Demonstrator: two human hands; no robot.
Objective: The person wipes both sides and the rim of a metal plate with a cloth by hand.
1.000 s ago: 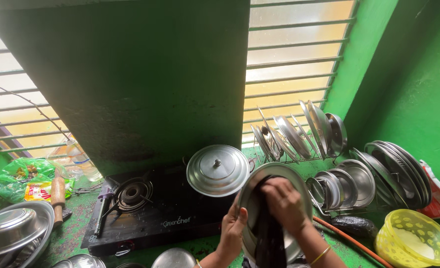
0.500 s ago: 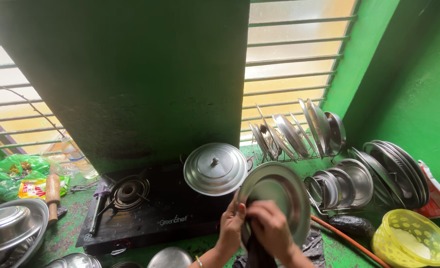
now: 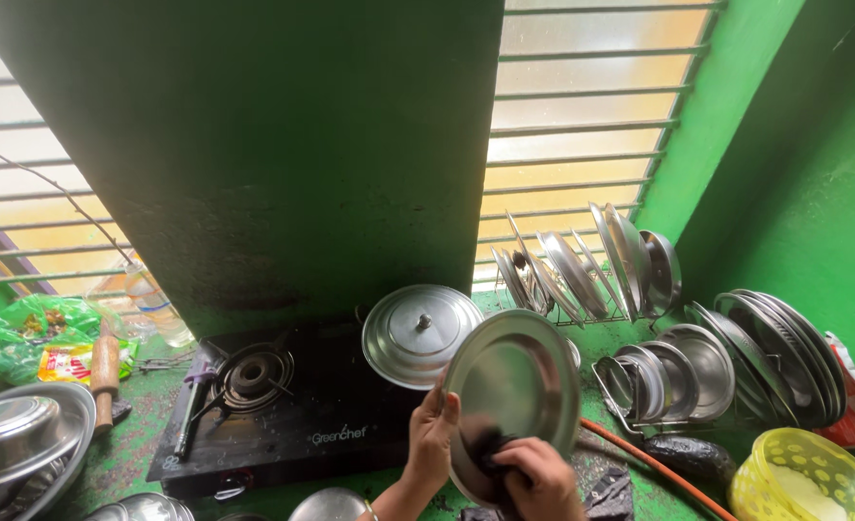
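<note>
My left hand grips the left rim of a round steel plate, held upright and tilted in front of me. My right hand is closed on a dark cloth and presses it against the lower part of the plate's face. Behind the plate, a steel pot with a knobbed lid stands on the right side of a black two-burner gas stove.
A rack of upright steel plates stands by the barred window, with more plates and bowls leaning to the right. A yellow basket is at bottom right, an orange hose beside it. At the left lie steel dishes, a rolling pin and a green bag.
My right hand with the cloth slid down from the plate's upper face to its lower part. The plate now stands higher and its face shows more.
</note>
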